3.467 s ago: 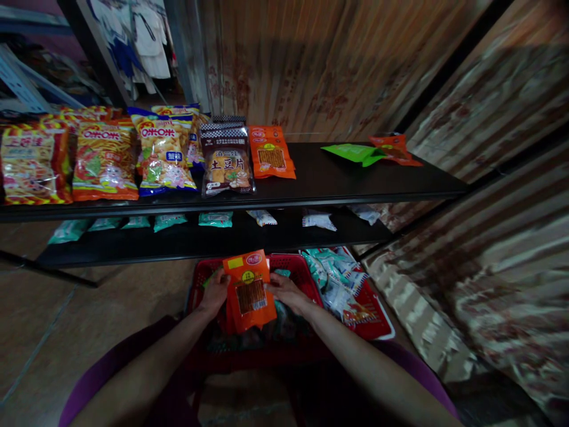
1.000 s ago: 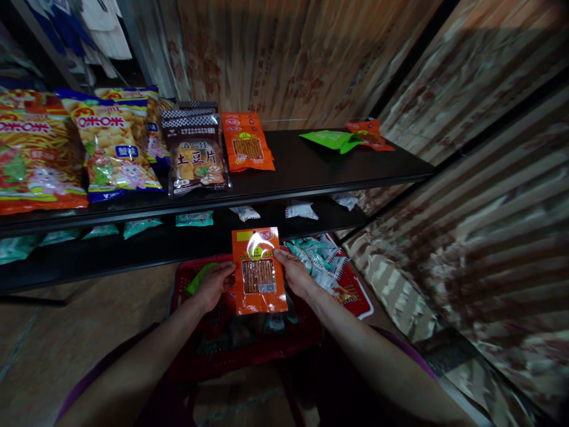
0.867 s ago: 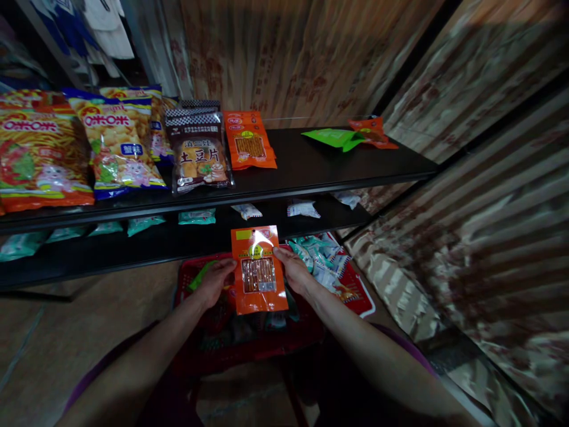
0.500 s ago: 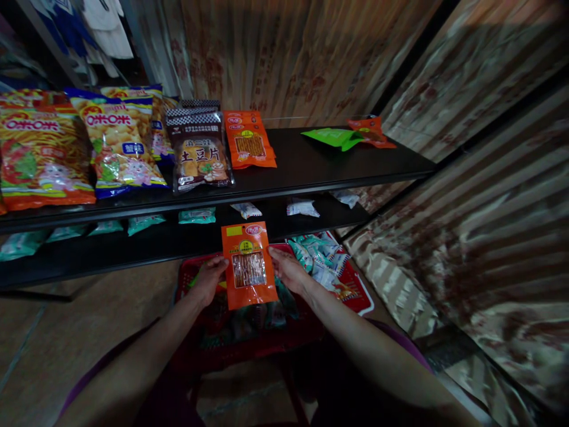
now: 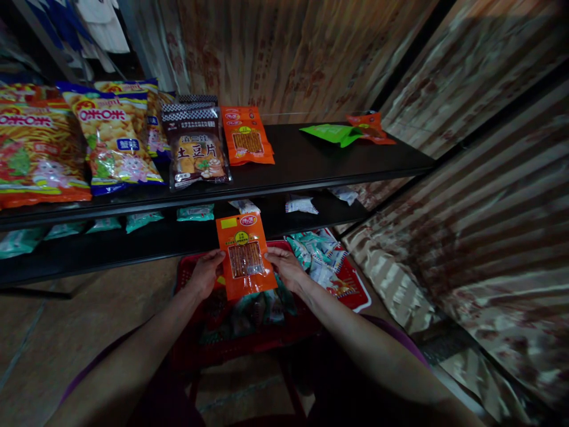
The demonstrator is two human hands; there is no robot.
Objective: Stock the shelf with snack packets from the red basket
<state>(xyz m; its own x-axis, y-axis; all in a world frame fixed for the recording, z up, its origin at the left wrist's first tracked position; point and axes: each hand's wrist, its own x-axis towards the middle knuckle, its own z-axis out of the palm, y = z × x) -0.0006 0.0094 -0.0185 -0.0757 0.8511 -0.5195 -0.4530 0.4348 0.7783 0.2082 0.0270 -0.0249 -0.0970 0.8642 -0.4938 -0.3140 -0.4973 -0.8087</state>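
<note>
An orange snack packet [image 5: 246, 259] with a clear window showing brown sticks is held upright in front of me. My left hand [image 5: 208, 272] pinches its left edge, and my right hand [image 5: 285, 267] pinches the right edge. Below the packet is a red basket [image 5: 249, 347] with several green and white snack packets [image 5: 271, 305] in it. Ahead, a similar orange packet [image 5: 248, 141] stands on the upper black shelf, beside a brown potato-chip bag [image 5: 198, 148].
Blue-and-yellow snack bags [image 5: 118, 136] and an orange noodle-snack bag [image 5: 38, 151] stand at the upper shelf's [image 5: 306, 163] left. A green packet [image 5: 335, 135] lies toward its right end. Small teal packets [image 5: 195, 213] line the lower shelf. A patterned curtain [image 5: 489, 196] hangs at right.
The orange packet has risen slightly and tilted a little in both hands, its window now with less glare. The view has shifted slightly.
</note>
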